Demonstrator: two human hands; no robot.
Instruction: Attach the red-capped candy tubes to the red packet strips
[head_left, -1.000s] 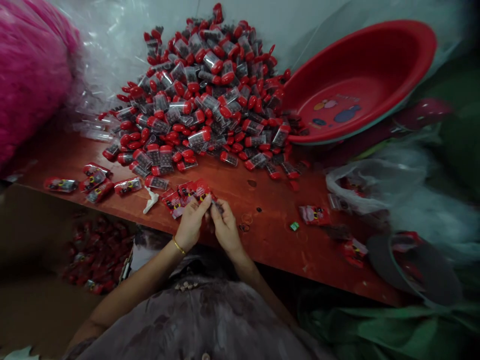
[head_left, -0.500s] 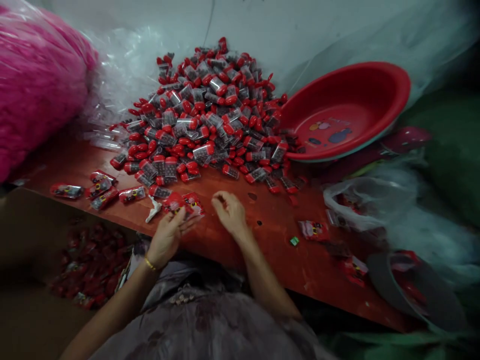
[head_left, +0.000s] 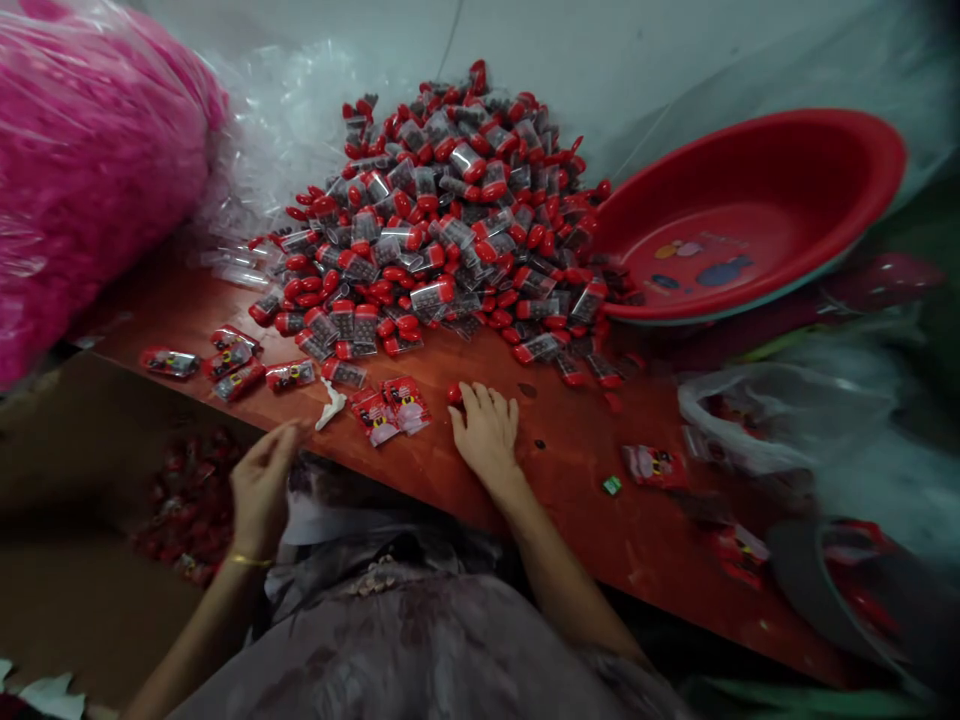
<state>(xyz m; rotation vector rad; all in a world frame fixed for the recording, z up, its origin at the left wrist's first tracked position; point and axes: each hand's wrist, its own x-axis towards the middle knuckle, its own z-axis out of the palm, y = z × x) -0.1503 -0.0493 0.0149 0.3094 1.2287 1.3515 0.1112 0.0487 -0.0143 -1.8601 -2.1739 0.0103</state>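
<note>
My left hand (head_left: 262,490) is over the table's near edge, thumb and fingers pinched together. Whether anything is between them I cannot make out. My right hand (head_left: 486,437) rests on the brown table with its fingers curled over a small red-capped container (head_left: 454,393), mostly hidden by the hand. Between the hands lie two flat red printed packets (head_left: 376,417), partly overlapping. A white crumpled scrap (head_left: 331,404) lies left of them. Behind them rises a large pile of clear containers with red caps (head_left: 450,230) and dark contents.
Several wrapped red packets (head_left: 238,382) lie at the table's left edge, above a heap of red packets (head_left: 191,500) lower down. A big bag of pink pieces (head_left: 97,170) stands at left. A red basin (head_left: 750,230) leans at right, near plastic bags (head_left: 787,410) and a grey container (head_left: 810,590).
My left hand has moved left and down, away from the flat packets, which now lie uncovered. My right hand has closed over a red-capped container from the pile's front. The view has shifted slightly.
</note>
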